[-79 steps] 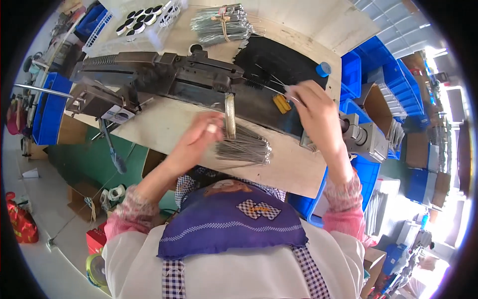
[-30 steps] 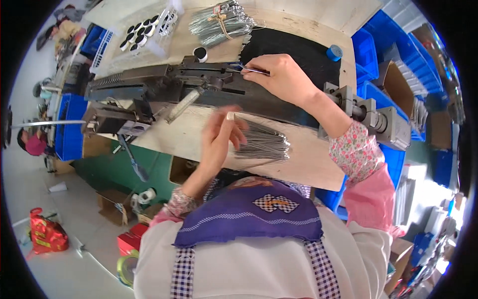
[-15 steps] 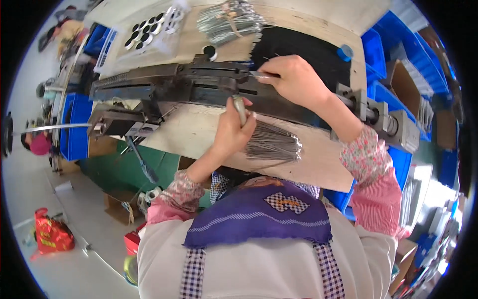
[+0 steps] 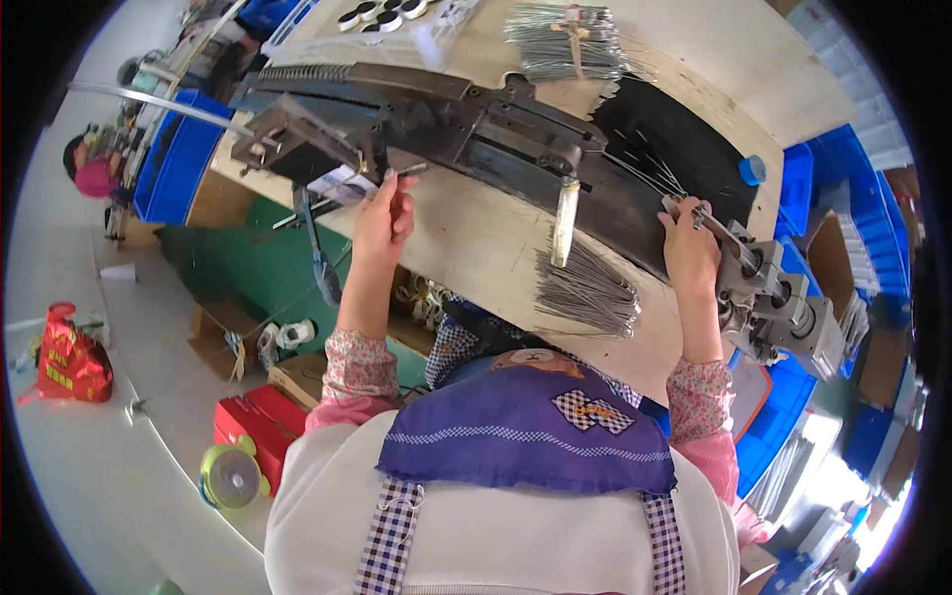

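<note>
My left hand (image 4: 385, 220) is raised with its fingers curled, beside a small metal pin at the edge of a dark metal box (image 4: 297, 149). Whether the fingertips grip this pin is unclear. My right hand (image 4: 691, 253) has its fingers closed at the right end of a long dark steel bench fixture (image 4: 426, 119), next to a shiny shaft (image 4: 732, 243). Thin metal wires (image 4: 650, 169) run towards these fingers, but what they hold is too small to make out. Between the hands, a lever with a pale handle (image 4: 565, 223) sticks out from the fixture, untouched.
A bundle of thin metal rods (image 4: 590, 288) lies on the near side of the wooden table (image 4: 466, 233). Another tied bundle (image 4: 570, 42) lies at the back, near black cloth (image 4: 684, 129) and a blue cap (image 4: 752, 171). Blue bins (image 4: 798, 188) stand at the right.
My left hand has let go of the pale lever handle and moved left to the metal box. My right hand has moved from the fixture's middle to its right end. The view has shifted.
</note>
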A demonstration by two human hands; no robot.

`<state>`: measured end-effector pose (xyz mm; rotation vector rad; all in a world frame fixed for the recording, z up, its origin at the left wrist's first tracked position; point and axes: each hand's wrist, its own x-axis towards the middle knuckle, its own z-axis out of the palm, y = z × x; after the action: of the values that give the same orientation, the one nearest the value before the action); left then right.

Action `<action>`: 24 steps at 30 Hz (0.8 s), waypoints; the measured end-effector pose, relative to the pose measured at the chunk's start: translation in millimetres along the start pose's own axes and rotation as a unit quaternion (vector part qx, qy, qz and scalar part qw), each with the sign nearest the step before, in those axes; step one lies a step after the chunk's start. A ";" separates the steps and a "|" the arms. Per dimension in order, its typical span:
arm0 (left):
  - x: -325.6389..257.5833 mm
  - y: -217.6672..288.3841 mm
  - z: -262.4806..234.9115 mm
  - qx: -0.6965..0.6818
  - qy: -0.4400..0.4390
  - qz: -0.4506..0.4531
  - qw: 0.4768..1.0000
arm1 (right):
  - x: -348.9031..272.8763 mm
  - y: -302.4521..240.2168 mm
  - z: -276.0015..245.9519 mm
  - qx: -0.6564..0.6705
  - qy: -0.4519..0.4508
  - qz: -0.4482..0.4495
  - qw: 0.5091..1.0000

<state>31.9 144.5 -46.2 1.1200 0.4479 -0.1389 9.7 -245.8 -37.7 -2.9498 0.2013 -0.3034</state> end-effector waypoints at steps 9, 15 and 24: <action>-99.1 -24.4 148.9 0.018 -0.338 0.144 0.930 | 10.6 21.3 28.4 0.039 -0.017 -0.058 0.997; -55.2 -58.6 236.0 0.023 -0.409 -0.232 0.882 | -20.1 6.3 14.0 0.290 -0.017 -0.009 0.957; -51.8 -64.5 221.9 0.021 -0.239 -0.008 0.971 | -24.3 -2.6 -131.7 0.117 -0.104 -0.217 0.964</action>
<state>25.4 -87.6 0.7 1.0803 0.0224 -0.4243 -41.5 -259.9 85.2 -2.7326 -0.4812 -0.0616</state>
